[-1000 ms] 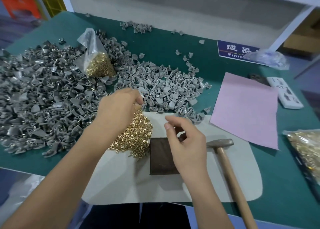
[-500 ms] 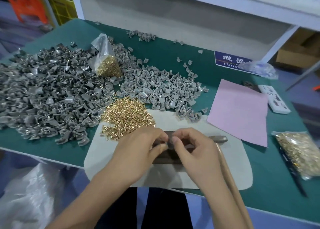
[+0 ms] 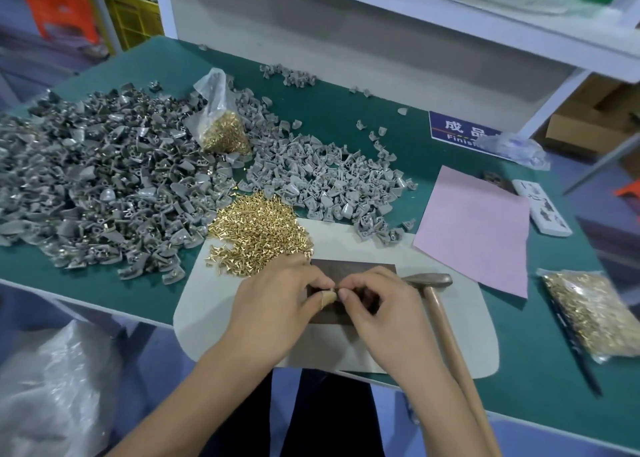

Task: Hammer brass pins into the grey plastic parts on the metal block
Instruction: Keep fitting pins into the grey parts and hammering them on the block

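A dark metal block (image 3: 353, 269) lies on a pale mat (image 3: 214, 304) at the table's front. Over the block my left hand (image 3: 277, 304) and my right hand (image 3: 377, 304) meet fingertip to fingertip. My left hand pinches a small brass pin (image 3: 333, 287); my right hand's fingers curl round a grey plastic part, mostly hidden. A loose heap of brass pins (image 3: 258, 233) lies just beyond my left hand. Grey plastic parts (image 3: 104, 186) cover the table's left and middle. A hammer (image 3: 429, 280) lies right of the block, handle towards me.
A clear bag of brass pins (image 3: 221, 127) stands among the grey parts. A pink sheet (image 3: 474, 228) lies to the right, with another bag of pins (image 3: 595, 314) at the right edge. A white power strip (image 3: 540, 207) and a blue sign (image 3: 457, 131) sit further back.
My left hand left the pin heap and came to the block. Both hands now meet over the block, pinching the small pieces together.
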Motion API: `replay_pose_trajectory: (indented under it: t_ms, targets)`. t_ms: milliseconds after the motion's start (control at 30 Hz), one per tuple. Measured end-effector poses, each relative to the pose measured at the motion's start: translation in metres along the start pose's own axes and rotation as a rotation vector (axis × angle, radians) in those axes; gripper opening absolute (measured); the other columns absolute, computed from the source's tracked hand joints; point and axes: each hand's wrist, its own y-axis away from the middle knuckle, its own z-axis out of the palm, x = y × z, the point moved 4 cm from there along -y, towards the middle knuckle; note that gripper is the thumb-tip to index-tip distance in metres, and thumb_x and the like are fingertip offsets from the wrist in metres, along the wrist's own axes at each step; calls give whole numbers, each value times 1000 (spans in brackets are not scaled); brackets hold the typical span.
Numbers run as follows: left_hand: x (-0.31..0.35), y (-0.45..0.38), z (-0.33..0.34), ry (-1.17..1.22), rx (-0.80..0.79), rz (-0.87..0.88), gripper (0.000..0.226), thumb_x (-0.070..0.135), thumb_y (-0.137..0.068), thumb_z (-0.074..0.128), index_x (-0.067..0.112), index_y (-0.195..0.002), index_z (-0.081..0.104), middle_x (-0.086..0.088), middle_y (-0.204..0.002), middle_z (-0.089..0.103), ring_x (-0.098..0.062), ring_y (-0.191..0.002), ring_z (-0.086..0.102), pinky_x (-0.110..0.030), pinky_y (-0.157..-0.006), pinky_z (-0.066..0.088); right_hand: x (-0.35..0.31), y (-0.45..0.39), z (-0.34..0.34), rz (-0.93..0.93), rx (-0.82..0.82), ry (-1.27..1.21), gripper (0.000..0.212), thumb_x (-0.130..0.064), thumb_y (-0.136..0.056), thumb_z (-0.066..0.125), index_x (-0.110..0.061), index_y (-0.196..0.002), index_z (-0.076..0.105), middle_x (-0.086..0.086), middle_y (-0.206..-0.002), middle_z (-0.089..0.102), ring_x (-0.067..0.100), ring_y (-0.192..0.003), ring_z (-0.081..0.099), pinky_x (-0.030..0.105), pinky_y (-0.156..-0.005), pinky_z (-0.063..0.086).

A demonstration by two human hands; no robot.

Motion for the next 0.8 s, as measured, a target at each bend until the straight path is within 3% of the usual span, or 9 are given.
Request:
replay_pose_trajectory:
  t_ms: [367,467,633,800]
  targets:
    - [-2,-3,-1,25,0,22,15,54,-85,69,42,-93,74,19,-85,56,-1,-92,46,-25,-67,42,-5,-1,0,28,-4,-15,20,-6,-84,78,-24,-78,78,-13,-76,64,6,-75,59,12,-66,38]
    - [-2,-2,-2,34,7,22,13,53,-85,70,43,-92,75,20,-85,55,-1,-93,46,-25,-65,40,-10,-6,-3,-13,-76,98,19,-9,-85,77,-27,-79,78,-14,-72,60,7,-72,54,14,-64,37]
    - [-2,-1,-3,26,10,15,10,46,-86,73,42,-95,75,18,-86,57,-6,-92,47,-33,-68,46,-24,-9,1,-149,-125,401,12,-12,-86,74,-23,-83,76,-11,-76,59,15,-81,50,32,-72,43]
    - [-2,-1,-3,22,22,18,11,50,-85,72,44,-93,75,20,-85,57,-3,-91,45,-29,-64,41,-14,-9,-4,-61,-106,207,17,-11,-86,75,-27,-78,77,-15,-65,54,4,-72,50,15,-65,36]
